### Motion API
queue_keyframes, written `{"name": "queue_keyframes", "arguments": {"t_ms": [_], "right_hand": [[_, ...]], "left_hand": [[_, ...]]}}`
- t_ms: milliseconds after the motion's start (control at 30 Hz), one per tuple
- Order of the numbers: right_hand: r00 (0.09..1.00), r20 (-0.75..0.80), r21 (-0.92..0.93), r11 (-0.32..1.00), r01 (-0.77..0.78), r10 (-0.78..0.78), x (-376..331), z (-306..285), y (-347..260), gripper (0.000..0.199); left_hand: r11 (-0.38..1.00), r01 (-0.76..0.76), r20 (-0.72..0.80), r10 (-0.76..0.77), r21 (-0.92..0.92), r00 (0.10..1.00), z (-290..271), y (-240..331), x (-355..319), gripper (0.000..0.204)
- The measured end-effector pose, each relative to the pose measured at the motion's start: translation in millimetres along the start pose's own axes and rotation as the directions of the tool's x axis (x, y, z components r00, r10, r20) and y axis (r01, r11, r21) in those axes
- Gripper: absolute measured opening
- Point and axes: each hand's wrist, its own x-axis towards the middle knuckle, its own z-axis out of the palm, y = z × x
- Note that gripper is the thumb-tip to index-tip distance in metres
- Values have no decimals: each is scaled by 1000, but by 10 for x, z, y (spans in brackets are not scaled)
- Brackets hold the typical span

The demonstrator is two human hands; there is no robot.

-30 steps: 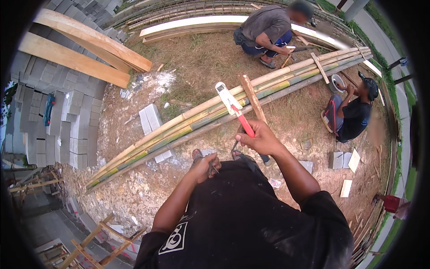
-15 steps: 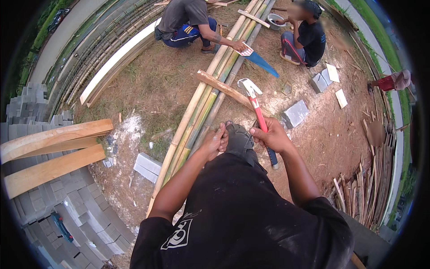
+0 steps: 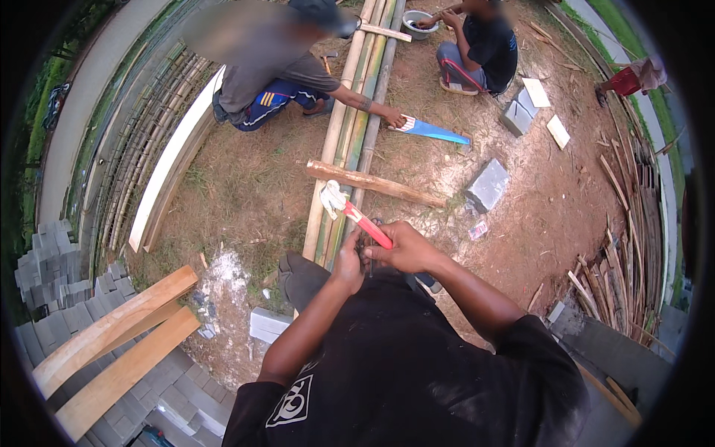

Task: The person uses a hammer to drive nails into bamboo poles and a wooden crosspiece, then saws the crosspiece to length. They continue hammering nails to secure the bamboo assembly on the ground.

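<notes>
Outdoor daylight, fisheye warts and all
Plenty bright and pretty even where I'm standing; shadows are soft and faint; the long pale board (image 3: 170, 160) is close to blown out and my hammer head (image 3: 332, 198) looks washed-out; my black shirt (image 3: 417, 365) swallows detail; the road (image 3: 74, 156) bends hard toward the rim, corners go solid black; there's a smeary blur by the crouching co-worker (image 3: 269, 78), while the middle looks reasonably crisp.

the right grip (image 3: 404, 249) curls beside the left grip (image 3: 349, 264).
</notes>
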Motion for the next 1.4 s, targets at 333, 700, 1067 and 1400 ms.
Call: {"name": "queue_keyframes", "arguments": {"t_ms": [333, 700, 1067, 1400], "right_hand": [[940, -316, 175, 982, -76, 129, 501, 91, -298, 14], [638, -710, 214, 955, -206, 297, 1251, 1032, -737, 24], [475, -712, 634, 764, 118, 517, 1687, 949, -442, 11], [674, -562, 559, 821, -118, 480, 1788, 887, 1350, 15]], "left_hand": [[978, 53, 147, -84, 203, 986, -216, 760, 524, 34], [951, 105, 383, -216, 289, 898, -756, 1582, 593, 43], [965, 172, 289, -225, 197, 930, -1387, 1547, 976, 19], [937, 0, -187, 69, 350, 980, -1395, 703, 1602, 24]]}}
